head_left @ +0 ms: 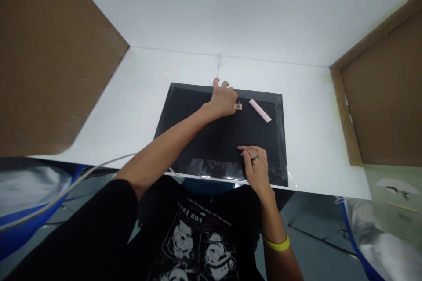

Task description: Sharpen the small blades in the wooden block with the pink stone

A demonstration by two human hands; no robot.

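Note:
Near the far edge of the black mat (204, 136), my left hand (223, 100) is bent over a small orange-edged thing. Beside its fingertips shows a small tan piece (238, 106) with a pale, shiny bit on it; its kind is unclear. Two fingers of that hand stick up, and the gripping fingers are mostly hidden. My right hand (257, 164) rests low on the mat's right side, thumb and forefinger closed together. A tiny pale speck shows at their tips, and a dark ring-like band sits on a finger. To the right of the tan piece lies a pink bar (260, 110).
The mat, under a clear sheet, lies on a white table (310, 136). Brown panels stand at left (56, 61) and right (385, 92), with a white wall (231, 9) behind. A pale cable (82, 178) runs past my left arm.

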